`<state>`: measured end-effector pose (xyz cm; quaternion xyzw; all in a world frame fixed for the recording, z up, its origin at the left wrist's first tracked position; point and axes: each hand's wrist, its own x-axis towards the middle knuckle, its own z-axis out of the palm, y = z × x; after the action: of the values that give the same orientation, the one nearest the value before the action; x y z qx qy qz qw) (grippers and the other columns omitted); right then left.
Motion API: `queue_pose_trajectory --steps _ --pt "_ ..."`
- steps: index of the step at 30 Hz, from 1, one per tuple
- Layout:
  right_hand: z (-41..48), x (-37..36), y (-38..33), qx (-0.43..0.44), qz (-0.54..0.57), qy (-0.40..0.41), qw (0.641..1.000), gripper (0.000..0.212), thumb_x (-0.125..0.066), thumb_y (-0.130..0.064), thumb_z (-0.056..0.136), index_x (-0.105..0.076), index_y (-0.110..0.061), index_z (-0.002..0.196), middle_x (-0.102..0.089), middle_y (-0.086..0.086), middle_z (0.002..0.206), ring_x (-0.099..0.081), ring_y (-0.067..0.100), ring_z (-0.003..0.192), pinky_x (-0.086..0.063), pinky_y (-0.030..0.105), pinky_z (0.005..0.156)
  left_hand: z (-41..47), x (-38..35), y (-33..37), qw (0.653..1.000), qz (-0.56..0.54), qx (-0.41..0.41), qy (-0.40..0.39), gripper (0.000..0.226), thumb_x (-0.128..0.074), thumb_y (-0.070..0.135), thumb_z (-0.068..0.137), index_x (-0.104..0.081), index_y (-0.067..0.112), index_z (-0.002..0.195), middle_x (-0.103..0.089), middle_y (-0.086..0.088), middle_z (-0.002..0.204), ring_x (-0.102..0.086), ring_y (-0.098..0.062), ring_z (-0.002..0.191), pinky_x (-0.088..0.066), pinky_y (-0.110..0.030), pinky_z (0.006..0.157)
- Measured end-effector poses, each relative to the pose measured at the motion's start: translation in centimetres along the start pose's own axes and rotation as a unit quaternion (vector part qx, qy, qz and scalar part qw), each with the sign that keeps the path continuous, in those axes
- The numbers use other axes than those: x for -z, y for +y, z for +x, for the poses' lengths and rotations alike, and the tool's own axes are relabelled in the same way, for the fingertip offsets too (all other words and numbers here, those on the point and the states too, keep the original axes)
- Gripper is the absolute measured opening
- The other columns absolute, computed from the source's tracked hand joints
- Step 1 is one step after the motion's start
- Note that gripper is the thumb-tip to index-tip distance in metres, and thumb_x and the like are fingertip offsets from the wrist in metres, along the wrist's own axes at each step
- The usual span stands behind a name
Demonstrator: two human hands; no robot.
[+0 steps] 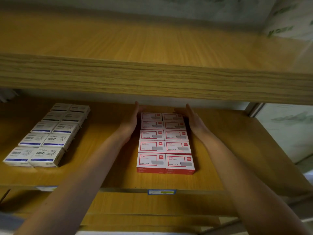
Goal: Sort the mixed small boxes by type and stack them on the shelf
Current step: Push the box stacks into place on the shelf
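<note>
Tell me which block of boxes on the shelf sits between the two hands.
The red-and-white block, right of centre: the left hand and right hand flank its far rows. The blue-and-white block lies apart to the left, untouched.

A: Quick rundown, what does the person look like?
B: Only 2 arms in view. L forearm (94, 160) & R forearm (237, 163), both bare skin from the wrist to the btm edge of frame.
A: Hands?
B: L hand (131, 122) & R hand (194, 121), bare too. Slim, w/ long fingers (136, 109). Fine detail is lost in shadow & blur.
A: Arm shape?
B: Slender at the wrists, looking much wider toward the btm under the wide-angle lens. Smooth surface, dim light.
A: Any clothing?
B: A grey-blue patch (8, 221) at the btm-L corner, beside the L arm. Can't tell if it's fabric or sth else.
</note>
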<state>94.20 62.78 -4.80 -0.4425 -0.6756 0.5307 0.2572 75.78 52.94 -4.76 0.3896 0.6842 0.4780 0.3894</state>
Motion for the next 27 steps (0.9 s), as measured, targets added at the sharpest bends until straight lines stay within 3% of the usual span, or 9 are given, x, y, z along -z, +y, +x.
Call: queue_pose_trajectory --steps 4,7,9,12,15,17,19,22,27 --pt "-0.7 0.0 0.4 -0.008 0.007 0.009 1.000 0.058 -0.013 -0.053 0.094 -0.054 -0.023 0.122 -0.061 -0.012 0.101 -0.055 0.005 0.096 -0.034 0.018 0.081 -1.2 -0.2 0.1 0.999 -0.004 -0.024 -0.024 0.059 -0.005 0.055 0.091 -0.040 0.030 0.132 -0.046 -0.006 0.137 -0.043 -0.023 0.122 -0.022 -0.032 0.094" --pt "-1.4 -0.5 0.3 -0.003 -0.018 0.008 1.000 0.061 -0.012 -0.056 0.092 -0.044 -0.023 0.131 -0.060 -0.019 0.096 -0.055 -0.006 0.089 -0.033 0.011 0.075 -2.0 -0.9 0.7 0.999 -0.029 -0.028 -0.034 0.046 -0.007 0.054 0.092 -0.050 0.043 0.104 -0.053 0.001 0.117 -0.055 -0.007 0.092 -0.026 -0.031 0.089" --pt "-1.8 -0.7 0.2 -0.002 -0.018 0.007 1.000 0.063 -0.012 -0.060 0.090 -0.035 -0.025 0.137 -0.058 -0.007 0.121 -0.054 0.006 0.107 -0.031 0.020 0.092 -2.2 -1.2 0.9 0.998 -0.036 -0.033 -0.037 0.042 -0.008 0.054 0.092 -0.048 0.043 0.086 -0.055 0.000 0.113 -0.051 -0.003 0.080 -0.028 -0.031 0.088" --pt "-2.3 -0.7 -0.8 -0.012 -0.013 0.026 1.000 0.061 -0.013 -0.059 0.090 -0.029 -0.028 0.140 -0.041 0.004 0.142 -0.041 0.022 0.127 -0.023 0.034 0.104 -2.4 -1.0 1.0 0.998 -0.067 -0.011 -0.018 0.046 -0.011 0.057 0.091 -0.052 0.038 0.102 -0.055 -0.009 0.127 -0.055 -0.012 0.090 -0.032 -0.030 0.089" --pt "-3.8 -0.7 -2.1 0.020 -0.108 0.067 0.992 0.047 -0.026 -0.046 0.095 -0.033 -0.027 0.137 -0.041 0.000 0.141 -0.041 0.008 0.119 -0.029 0.013 0.087 -2.4 0.4 0.5 0.997 -0.009 0.039 0.061 0.060 -0.019 0.060 0.089 -0.036 0.026 0.135 -0.037 -0.010 0.144 -0.041 -0.027 0.125 -0.024 -0.040 0.104" --pt "-5.1 -1.1 -3.2 0.076 -0.164 0.067 0.981 0.040 -0.035 -0.037 0.096 -0.039 -0.026 0.134 -0.045 -0.003 0.138 -0.039 0.000 0.107 -0.032 0.003 0.076 -3.3 2.1 0.4 0.996 0.025 -0.015 0.079 0.049 -0.030 0.051 0.092 -0.038 0.029 0.135 -0.034 -0.004 0.145 -0.036 -0.024 0.130 -0.027 -0.035 0.104" --pt "-6.1 -2.0 -4.6 0.124 -0.210 0.057 0.968 0.034 -0.040 -0.031 0.095 -0.048 -0.024 0.128 -0.051 -0.001 0.133 -0.043 0.001 0.105 -0.033 0.012 0.080 -4.4 4.4 0.3 0.991 0.032 -0.116 0.066 0.029 -0.041 0.033 0.094 -0.053 0.028 0.120 -0.052 0.001 0.127 -0.053 -0.009 0.111 -0.039 -0.018 0.088" --pt "-7.2 -4.4 -6.7 0.175 -0.254 0.042 0.950 0.031 -0.044 -0.024 0.094 -0.053 -0.018 0.124 -0.056 0.003 0.127 -0.052 0.015 0.113 -0.031 0.014 0.081 -6.3 8.6 -0.1 0.968 0.127 -0.205 0.074 0.020 -0.045 0.022 0.094 -0.062 0.026 0.105 -0.063 0.006 0.107 -0.054 0.003 0.088 -0.035 0.001 0.073" --pt "-7.8 -9.7 -9.3 0.210 -0.228 -0.010 0.951 0.033 -0.044 -0.022 0.093 -0.052 -0.021 0.125 -0.057 0.007 0.126 -0.051 0.023 0.113 -0.030 0.018 0.076 -9.8 16.6 -1.0 0.950 0.187 -0.191 0.158 0.021 -0.046 0.020 0.094 -0.064 0.021 0.106 -0.063 0.005 0.107 -0.054 -0.007 0.102 -0.038 -0.020 0.081"
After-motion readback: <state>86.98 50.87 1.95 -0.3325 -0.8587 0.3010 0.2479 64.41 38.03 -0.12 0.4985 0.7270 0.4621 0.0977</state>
